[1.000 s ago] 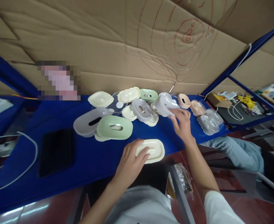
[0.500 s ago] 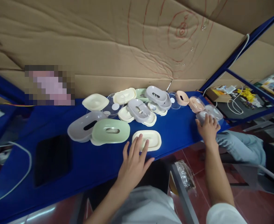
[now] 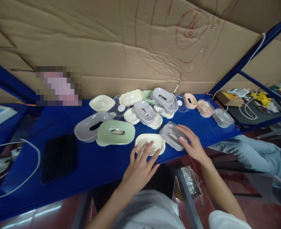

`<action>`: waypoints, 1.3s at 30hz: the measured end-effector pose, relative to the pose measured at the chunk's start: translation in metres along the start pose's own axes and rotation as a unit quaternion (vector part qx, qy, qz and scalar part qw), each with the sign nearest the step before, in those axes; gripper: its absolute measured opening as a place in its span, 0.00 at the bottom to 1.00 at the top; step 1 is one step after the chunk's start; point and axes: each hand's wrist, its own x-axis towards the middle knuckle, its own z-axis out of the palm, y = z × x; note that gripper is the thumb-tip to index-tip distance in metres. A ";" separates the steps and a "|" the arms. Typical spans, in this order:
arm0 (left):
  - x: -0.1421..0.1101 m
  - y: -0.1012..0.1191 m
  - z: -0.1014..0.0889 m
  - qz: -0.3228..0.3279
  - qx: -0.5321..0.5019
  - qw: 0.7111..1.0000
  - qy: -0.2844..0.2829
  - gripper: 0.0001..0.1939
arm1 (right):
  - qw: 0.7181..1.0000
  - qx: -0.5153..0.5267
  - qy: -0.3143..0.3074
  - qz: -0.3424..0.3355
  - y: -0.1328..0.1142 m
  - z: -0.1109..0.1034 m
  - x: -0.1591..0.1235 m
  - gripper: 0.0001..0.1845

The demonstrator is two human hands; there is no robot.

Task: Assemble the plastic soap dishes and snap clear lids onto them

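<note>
Fingers spread, the left hand (image 3: 141, 167) rests over the cream tray (image 3: 161, 143) near the front edge of the blue table (image 3: 99, 163). The right hand (image 3: 195, 146) touches the clear-topped case (image 3: 170, 135) just beside that tray, its fingers slightly parted — whether they grip the case, I cannot tell. A green dish (image 3: 105, 133) sits left of the tray.

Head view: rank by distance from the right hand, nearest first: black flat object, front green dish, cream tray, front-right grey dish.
From the right hand:
1. Grey dish, at its fingers.
2. Cream tray, just left of the grey dish, under the left hand's fingers.
3. Green dish, left of the tray.
4. Black flat object, farthest left.
</note>
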 end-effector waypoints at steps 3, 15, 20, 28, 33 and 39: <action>0.001 0.000 0.001 0.017 0.008 1.000 -0.004 0.25 | 0.998 -0.030 0.029 -0.050 -0.013 0.010 0.015 0.24; 0.001 0.000 -0.001 -0.035 -0.018 0.999 -0.033 0.25 | 0.973 -0.190 -0.003 -0.132 -0.067 0.011 0.053 0.18; 0.001 0.000 0.001 -0.006 -0.002 1.000 -0.023 0.28 | 0.981 -0.167 -0.017 -0.094 -0.061 0.035 -0.011 0.20; 0.002 -0.001 0.002 0.009 0.010 0.999 -0.031 0.30 | 0.982 -0.129 0.062 -0.125 -0.036 0.020 0.024 0.17; 0.003 0.003 0.002 -0.018 0.014 1.000 -0.021 0.27 | 0.960 -0.231 0.026 -0.156 -0.031 0.019 0.142 0.22; 0.004 0.006 0.005 -0.107 0.048 0.992 0.043 0.25 | 0.957 -0.253 0.029 -0.140 0.003 0.012 0.185 0.26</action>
